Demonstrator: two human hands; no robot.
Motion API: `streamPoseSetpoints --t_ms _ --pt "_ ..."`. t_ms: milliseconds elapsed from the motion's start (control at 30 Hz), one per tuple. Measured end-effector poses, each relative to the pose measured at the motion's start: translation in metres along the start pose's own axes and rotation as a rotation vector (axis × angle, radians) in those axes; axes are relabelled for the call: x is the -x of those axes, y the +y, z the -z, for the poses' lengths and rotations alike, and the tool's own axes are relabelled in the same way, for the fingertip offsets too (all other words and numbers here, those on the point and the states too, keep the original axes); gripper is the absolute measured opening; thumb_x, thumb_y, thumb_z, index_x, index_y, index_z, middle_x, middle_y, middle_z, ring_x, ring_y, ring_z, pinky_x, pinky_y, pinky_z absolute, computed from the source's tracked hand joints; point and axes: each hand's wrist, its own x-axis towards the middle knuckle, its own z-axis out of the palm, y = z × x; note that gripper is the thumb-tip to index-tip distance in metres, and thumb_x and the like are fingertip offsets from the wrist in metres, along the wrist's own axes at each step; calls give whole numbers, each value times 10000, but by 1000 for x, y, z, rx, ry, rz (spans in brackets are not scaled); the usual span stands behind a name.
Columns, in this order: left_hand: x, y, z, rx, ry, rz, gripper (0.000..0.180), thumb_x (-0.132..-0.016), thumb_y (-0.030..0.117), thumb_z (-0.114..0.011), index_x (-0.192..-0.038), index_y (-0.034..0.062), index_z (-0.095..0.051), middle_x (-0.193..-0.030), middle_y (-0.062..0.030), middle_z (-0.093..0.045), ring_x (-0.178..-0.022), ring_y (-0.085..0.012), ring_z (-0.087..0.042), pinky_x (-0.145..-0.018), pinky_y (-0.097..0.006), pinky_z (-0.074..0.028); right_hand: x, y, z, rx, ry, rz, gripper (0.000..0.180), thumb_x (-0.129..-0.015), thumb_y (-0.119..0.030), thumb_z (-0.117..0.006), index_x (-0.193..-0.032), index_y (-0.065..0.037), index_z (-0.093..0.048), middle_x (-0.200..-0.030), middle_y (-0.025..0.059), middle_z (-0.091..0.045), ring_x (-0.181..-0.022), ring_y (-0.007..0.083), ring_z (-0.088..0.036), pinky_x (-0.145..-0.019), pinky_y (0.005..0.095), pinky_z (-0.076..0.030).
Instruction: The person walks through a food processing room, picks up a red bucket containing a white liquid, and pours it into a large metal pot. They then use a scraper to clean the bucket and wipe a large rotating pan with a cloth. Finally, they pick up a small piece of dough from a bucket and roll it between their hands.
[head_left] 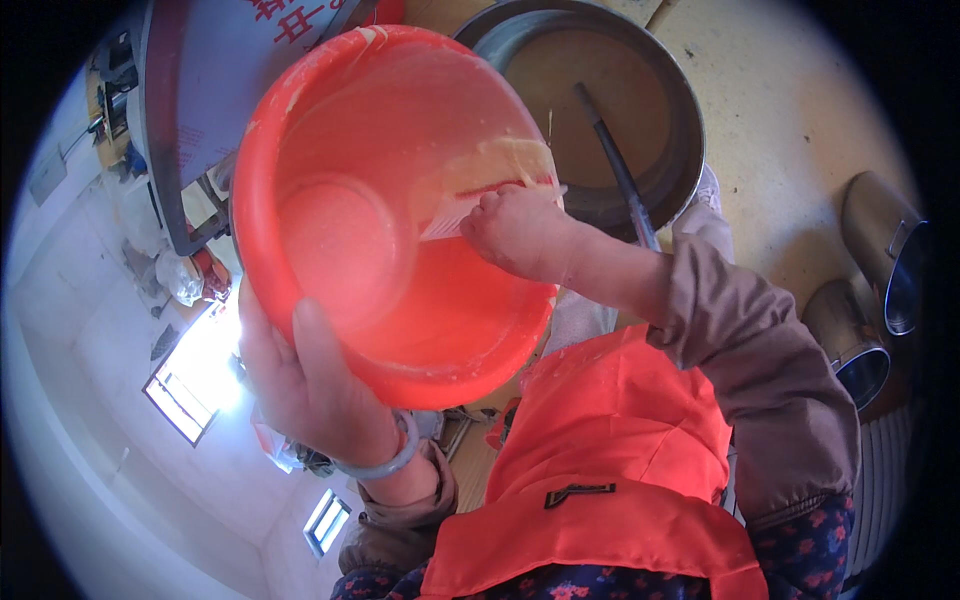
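Observation:
A red plastic basin is tilted on its side, its mouth facing me. My left hand, with a bangle at the wrist, is closed on its lower left rim, thumb inside. Inside the basin, my right hand grips a white flat scraper against the right wall. Pale batter clings to the wall just above the scraper. Beyond the basin's right edge stands a large metal pot containing a beige liquid. A dark long handle leans out of the pot.
Two metal cylindrical containers lie at the right on the light tabletop. A metal-framed panel with red print rises behind the basin at upper left. My red apron is close below the basin.

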Motion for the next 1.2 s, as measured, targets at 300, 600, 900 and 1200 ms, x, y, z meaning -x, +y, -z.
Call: streamPoseSetpoints --t_ms 300,600,900,1200 --pt "-3 2 1 53 8 58 363 -876 8 -454 -1219 -109 -481 -981 -158 -648 -816 -182 -642 -738 -261 -511 46 -32 40 40 -104 24 155 -736 -148 -546 -829 -29 -583 -727 87 -581 -761 238 -612 -605 358 -499" --pt "-1 -6 10 42 57 92 384 -880 44 -451 -1239 -93 -465 -1129 -186 -591 -952 -260 -621 -803 -351 -532 -28 17 70 -546 297 -385 178 -821 -133 -530 -845 22 -616 -803 139 -635 -796 282 -614 -689 367 -478" --pt "9 -15 9 -65 119 59 491 -884 222 -469 -1259 -95 -451 -1209 -198 -535 -1074 -293 -536 -916 -378 -435 -159 -83 37 -1513 340 -102 231 -841 -161 -537 -950 20 -632 -885 155 -659 -840 270 -633 -714 359 -490" --pt "3 -21 14 -132 257 69 555 -848 290 -492 -1263 -77 -460 -1243 -199 -512 -1121 -299 -507 -954 -394 -401 -142 -39 -1 -144 -201 -78 233 -817 -136 -558 -997 -10 -637 -930 149 -661 -861 250 -640 -734 357 -506"
